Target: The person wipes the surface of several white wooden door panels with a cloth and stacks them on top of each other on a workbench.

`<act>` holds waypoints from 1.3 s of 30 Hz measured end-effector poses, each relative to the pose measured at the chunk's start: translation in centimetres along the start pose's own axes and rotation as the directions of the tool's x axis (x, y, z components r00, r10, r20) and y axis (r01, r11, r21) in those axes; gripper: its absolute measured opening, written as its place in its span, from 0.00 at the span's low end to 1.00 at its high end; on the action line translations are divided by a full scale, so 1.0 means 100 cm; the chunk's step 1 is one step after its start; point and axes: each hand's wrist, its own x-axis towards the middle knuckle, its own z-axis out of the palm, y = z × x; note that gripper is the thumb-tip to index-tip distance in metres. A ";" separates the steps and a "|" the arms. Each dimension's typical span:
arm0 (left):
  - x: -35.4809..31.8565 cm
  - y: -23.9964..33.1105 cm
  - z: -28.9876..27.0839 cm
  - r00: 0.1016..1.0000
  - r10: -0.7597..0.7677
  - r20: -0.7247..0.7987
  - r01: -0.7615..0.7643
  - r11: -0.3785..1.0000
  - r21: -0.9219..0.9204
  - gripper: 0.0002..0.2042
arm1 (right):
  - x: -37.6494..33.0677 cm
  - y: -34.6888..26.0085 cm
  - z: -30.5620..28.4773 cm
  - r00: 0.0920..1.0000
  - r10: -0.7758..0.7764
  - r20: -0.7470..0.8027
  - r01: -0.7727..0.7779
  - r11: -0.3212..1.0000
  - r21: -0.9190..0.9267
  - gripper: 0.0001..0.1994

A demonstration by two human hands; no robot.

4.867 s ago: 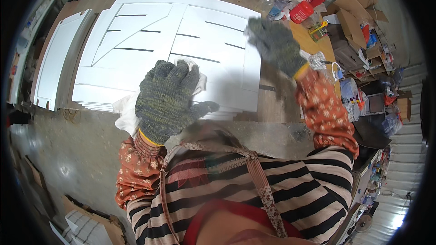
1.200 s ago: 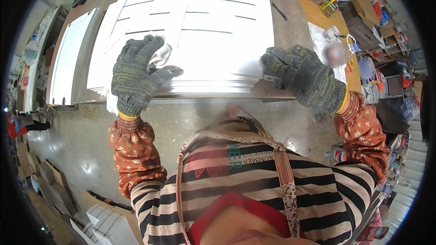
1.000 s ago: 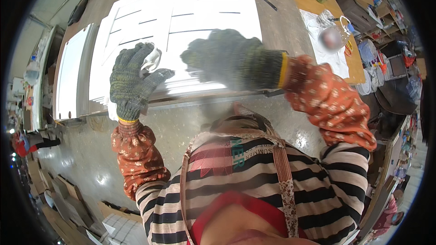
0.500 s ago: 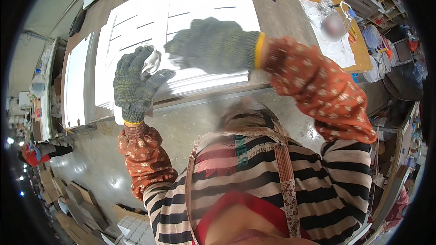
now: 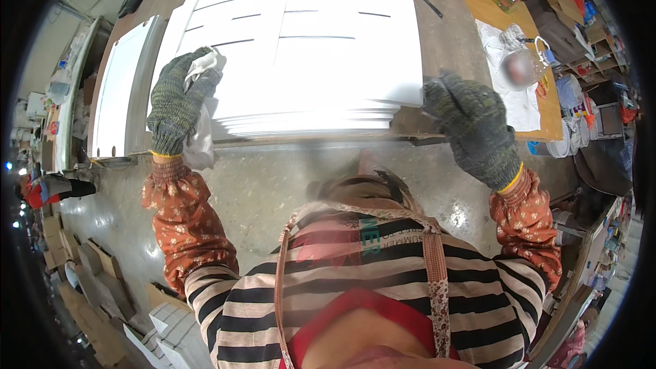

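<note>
White rectangular panel (image 5: pixel 321 61), apparently mid-wiping, next needs even strokes: left hand (image 5: pixel 174 100), eight o'clock, clasps crumpled white cloth (image 5: pixel 200 138); right hand (image 5: pixel 473 123), four o'clock, half-curled, hold indeterminable.

White panels (image 5: pixel 335 68) are catching bright light, washing out nearly to pure white; only thin dark slots (image 5: pixel 318 37) are reading clearly. Faint grey shadow is falling on their corner beside the right grip (image 5: pixel 471 126). Right fingertips are blurring; left grip (image 5: pixel 176 102) is looking sharper. Floor (image 5: pixel 253 225) is throwing back glare spots. Small lights (image 5: pixel 16 224) are glowing far left. A round patch (image 5: pixel 518 70) at right is sitting fully out of focus. Fisheye is bending edges; black vignetting is swallowing corners.
</note>
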 end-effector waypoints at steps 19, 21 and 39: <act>-0.019 0.010 0.013 0.925 0.367 -0.102 -0.306 0.875 0.375 0.15 | 0.158 -0.134 0.091 0.926 -0.234 -0.295 0.290 0.943 0.162 0.23; -0.026 0.008 0.010 0.926 0.357 -0.124 -0.291 0.883 0.369 0.13 | 0.112 -0.105 0.072 0.995 -0.057 -0.084 0.079 0.954 0.289 0.23; -0.044 0.070 0.119 0.722 0.691 -0.035 -0.600 0.650 0.465 0.15 | 0.079 -0.047 0.051 0.754 0.591 -0.287 -0.145 0.576 0.804 0.16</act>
